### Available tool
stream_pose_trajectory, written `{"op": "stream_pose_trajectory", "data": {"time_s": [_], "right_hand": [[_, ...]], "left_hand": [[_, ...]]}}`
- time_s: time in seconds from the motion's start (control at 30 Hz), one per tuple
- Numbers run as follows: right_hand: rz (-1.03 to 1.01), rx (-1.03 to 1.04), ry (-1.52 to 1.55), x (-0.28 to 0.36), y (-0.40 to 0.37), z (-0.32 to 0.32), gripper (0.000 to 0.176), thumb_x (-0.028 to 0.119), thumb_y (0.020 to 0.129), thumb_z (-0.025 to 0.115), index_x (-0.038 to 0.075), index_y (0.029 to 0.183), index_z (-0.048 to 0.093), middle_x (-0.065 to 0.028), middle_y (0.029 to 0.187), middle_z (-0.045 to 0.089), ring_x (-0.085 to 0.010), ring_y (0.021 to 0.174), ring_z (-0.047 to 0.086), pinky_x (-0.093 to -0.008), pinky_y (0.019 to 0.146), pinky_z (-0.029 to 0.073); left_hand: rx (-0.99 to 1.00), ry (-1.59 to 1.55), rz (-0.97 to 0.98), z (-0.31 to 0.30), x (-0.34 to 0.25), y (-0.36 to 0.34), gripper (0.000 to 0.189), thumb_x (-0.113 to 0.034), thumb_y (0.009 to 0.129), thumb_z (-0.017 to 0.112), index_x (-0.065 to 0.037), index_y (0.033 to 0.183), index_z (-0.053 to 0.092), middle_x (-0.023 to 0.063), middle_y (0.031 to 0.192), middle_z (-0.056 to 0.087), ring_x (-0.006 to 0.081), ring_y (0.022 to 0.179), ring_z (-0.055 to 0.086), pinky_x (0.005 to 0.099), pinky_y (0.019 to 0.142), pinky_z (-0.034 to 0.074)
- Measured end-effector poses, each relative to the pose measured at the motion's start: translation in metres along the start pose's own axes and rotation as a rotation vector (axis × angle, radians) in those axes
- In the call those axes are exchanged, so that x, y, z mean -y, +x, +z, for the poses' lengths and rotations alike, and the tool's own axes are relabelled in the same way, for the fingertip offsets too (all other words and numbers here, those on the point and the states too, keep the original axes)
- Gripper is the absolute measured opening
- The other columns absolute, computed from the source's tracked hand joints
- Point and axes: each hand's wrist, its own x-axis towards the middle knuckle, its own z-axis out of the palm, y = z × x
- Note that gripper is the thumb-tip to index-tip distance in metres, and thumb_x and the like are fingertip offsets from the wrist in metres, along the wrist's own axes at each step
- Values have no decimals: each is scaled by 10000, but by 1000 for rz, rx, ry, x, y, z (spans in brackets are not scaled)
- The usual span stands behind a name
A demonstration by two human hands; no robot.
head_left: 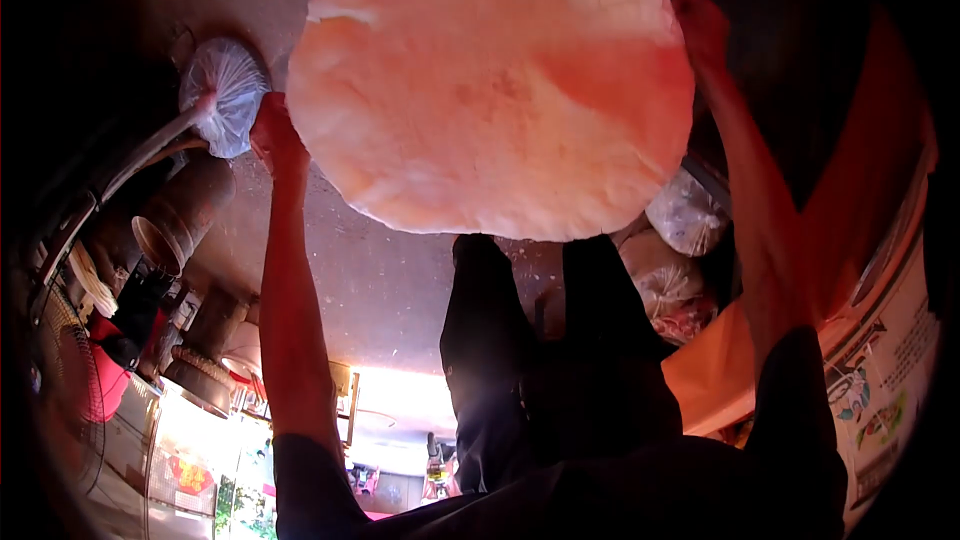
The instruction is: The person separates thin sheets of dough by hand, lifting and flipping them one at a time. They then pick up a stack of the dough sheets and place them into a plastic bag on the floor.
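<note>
Round sheet (490,80), big, thin and pinkish, hangs in the air at 12 o'clock in your view, above the dusty floor (380,280); your left hand (275,135) pinches its edge at 9 o'clock, and your right hand (700,30) pinches its edge at 2 o'clock; the fingers of both hands are closed on the rim, though some fingertips hide behind it. It looks soft and floppy, so I think it can rip if you pull your hands too far apart; it can also sag in the middle and fold on itself if your hands come too close together. If one hand lets go, the sheet may swing down and land on the dirty floor. Your dark legs (490,340) are at 6 o'clock, just under its low edge; a small dip could make it brush them. A tied white bag (225,90) lies near your left hand at 9 o'clock, and more full bags (685,215) lie at 4 o'clock; the sheet could catch on them.
</note>
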Motion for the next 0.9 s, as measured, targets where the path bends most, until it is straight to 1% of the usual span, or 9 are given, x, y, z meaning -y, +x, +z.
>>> {"op": "stream_pose_trajectory", "data": {"time_s": [0.07,0.13,0.2,0.3,0.37,0.43,0.57,0.8,0.9], "right_hand": [[-317,-157,174,-38,33,31,199,201,877,587,48,972,671,-64,952,693,-222,824,625,-359,755,494],[-621,-307,157,-60,67,65,172,180,876,570,49,947,654,-117,937,702,-279,843,649,-380,741,488],[-159,41,557,-21,39,32,213,163,853,563,31,988,662,-71,919,675,-228,853,609,-329,793,480],[85,501,865,-13,48,2,270,131,823,553,4,1036,658,-60,951,654,-191,891,583,-301,840,473],[56,704,1141,-25,59,-4,283,58,801,554,33,1051,684,-70,907,668,-142,797,609,-268,769,494],[281,571,1327,-2,45,-11,262,107,808,595,37,1044,684,-64,907,678,-150,788,624,-273,759,502],[355,633,1238,12,51,7,191,157,847,608,22,955,688,-54,937,687,-140,783,615,-283,724,493],[100,512,1211,30,67,-17,172,117,863,646,39,1002,711,-55,952,704,-152,859,647,-302,765,512],[30,453,1226,49,52,-31,183,140,867,655,41,1011,709,-46,950,696,-135,854,637,-293,754,506]], "left_hand": [[-153,-7,-99,-15,-54,15,264,-190,814,635,-70,1042,696,182,826,672,290,765,676,377,636,517],[44,-444,-269,-14,-46,23,296,-197,860,594,-47,1107,656,163,923,666,275,842,664,374,713,519],[251,-887,-422,-5,-29,34,329,-205,905,553,-24,1172,617,144,1020,659,260,919,652,371,791,520],[589,-1547,-627,4,-14,51,379,-216,973,492,11,1270,558,115,1165,650,237,1035,634,366,907,522],[597,-1595,-706,-5,-41,56,264,-167,927,533,-1,1114,620,109,1054,675,224,939,657,355,864,531],[604,-1639,-790,-15,-67,58,169,-118,881,575,-12,957,682,102,944,699,212,843,679,345,821,540],[620,-1465,-775,-8,-75,92,157,-149,852,592,-59,736,649,78,764,685,221,766,668,377,684,521],[-57,-220,343,31,-20,142,158,-168,867,544,-87,948,653,84,792,660,200,672,616,347,566,497],[332,-459,-322,-16,-120,127,77,-80,847,632,-53,884,694,65,757,672,182,707,637,334,613,514]]}}
